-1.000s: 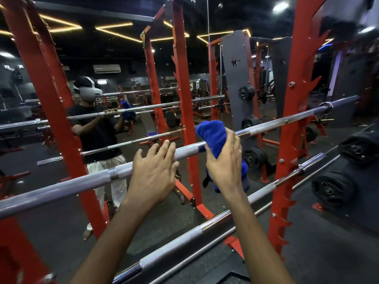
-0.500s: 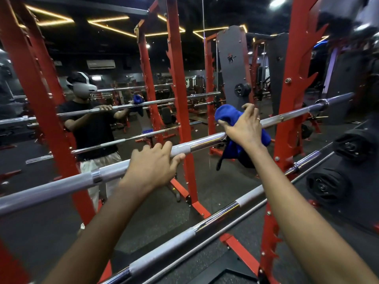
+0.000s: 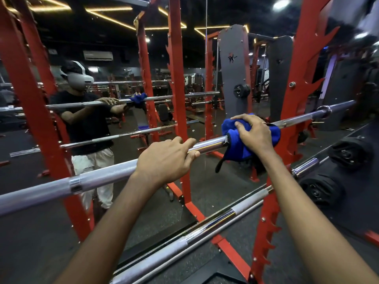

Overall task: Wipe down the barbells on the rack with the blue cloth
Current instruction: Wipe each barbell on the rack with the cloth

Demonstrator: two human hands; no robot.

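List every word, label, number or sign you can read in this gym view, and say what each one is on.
No text can be read.
Small dark logo mark on the tall grey upright panel: a figure-like emblem, no letters legible.
Small yellow sticker at the foot of the red steel rack: too small to read.
Chrome upper barbell, blue wiping cloth and black weight plates: no markings legible.
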